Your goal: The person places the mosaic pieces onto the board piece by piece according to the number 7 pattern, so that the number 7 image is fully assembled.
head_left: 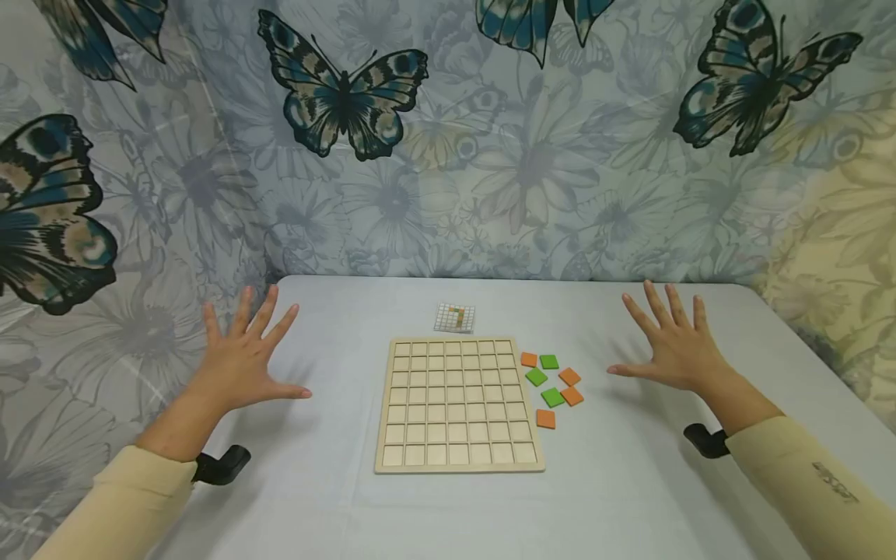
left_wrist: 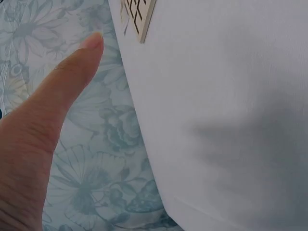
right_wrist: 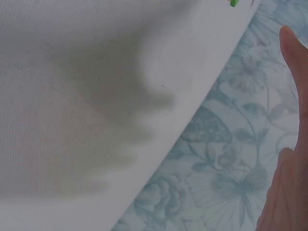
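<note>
My left hand (head_left: 241, 362) is held above the table to the left of a wooden grid board (head_left: 458, 471), fingers spread and holding nothing. On the other side my right hand (head_left: 675, 346) hovers with its fingers spread too, nearest to the loose tiles. The board lies flat, its square cells bare. Right beside its right edge are several green tiles (head_left: 552, 397) and several orange tiles (head_left: 545, 419). Behind the board lies a small card (head_left: 454, 318) printed with a grid and a few coloured squares. The left wrist view shows my left thumb (left_wrist: 72, 72) and a corner of the board.
A white cloth covers the table (head_left: 448, 513). Its far edge meets a hanging fabric (head_left: 532, 179) printed with flowers and butterflies, which also runs along the left and right sides. A black wrist mount (head_left: 222, 465) juts from the left sleeve, another (head_left: 705, 441) from the right.
</note>
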The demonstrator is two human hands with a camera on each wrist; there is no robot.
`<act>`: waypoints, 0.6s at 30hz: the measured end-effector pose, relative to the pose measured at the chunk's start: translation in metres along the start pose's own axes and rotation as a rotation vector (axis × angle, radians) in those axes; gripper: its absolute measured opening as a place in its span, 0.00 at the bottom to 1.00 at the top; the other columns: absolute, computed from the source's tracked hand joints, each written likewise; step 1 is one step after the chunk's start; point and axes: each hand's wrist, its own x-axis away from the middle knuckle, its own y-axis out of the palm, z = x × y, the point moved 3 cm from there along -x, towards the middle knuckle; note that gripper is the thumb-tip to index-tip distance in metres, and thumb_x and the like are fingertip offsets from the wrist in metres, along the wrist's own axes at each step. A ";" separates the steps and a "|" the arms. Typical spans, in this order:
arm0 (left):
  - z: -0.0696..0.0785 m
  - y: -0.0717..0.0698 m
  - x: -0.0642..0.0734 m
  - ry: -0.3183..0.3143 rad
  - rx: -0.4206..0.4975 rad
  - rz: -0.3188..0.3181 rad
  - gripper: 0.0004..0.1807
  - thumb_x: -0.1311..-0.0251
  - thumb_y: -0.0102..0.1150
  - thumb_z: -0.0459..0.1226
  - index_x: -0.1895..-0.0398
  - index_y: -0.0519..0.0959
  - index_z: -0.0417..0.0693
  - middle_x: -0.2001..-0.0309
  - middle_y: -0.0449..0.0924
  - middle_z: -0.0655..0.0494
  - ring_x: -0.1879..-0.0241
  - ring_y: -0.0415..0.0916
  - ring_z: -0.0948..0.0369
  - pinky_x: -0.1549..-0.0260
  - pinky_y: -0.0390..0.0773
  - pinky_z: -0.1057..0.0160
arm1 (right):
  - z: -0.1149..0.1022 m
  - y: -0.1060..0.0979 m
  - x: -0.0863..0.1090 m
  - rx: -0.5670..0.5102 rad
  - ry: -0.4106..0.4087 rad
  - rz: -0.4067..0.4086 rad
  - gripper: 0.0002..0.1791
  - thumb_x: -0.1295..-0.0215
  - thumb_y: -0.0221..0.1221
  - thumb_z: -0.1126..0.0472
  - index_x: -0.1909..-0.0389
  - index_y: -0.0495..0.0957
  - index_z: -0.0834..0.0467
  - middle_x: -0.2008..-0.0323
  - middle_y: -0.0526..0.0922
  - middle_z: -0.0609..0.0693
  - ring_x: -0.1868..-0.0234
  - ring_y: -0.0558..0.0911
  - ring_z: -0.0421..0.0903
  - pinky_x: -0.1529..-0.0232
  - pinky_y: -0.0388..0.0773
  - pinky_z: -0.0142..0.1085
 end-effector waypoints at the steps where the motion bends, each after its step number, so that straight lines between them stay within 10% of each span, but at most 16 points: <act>1: 0.001 0.000 -0.001 0.004 -0.005 -0.008 0.69 0.71 0.47 0.81 0.25 0.37 0.61 0.27 0.17 0.52 0.29 0.14 0.44 0.43 0.22 0.25 | 0.000 0.000 -0.001 -0.001 0.002 -0.003 0.65 0.57 0.56 0.23 0.26 0.32 0.47 0.27 0.25 0.58 0.28 0.30 0.65 0.36 0.22 0.67; 18: 0.039 0.023 -0.022 0.127 0.138 -0.028 0.63 0.63 0.58 0.72 0.27 0.50 0.48 0.25 0.27 0.46 0.27 0.22 0.46 0.34 0.26 0.36 | -0.051 0.015 0.002 -0.435 -0.012 -0.150 0.60 0.51 0.63 0.35 0.26 0.41 0.57 0.27 0.33 0.66 0.29 0.33 0.68 0.35 0.35 0.68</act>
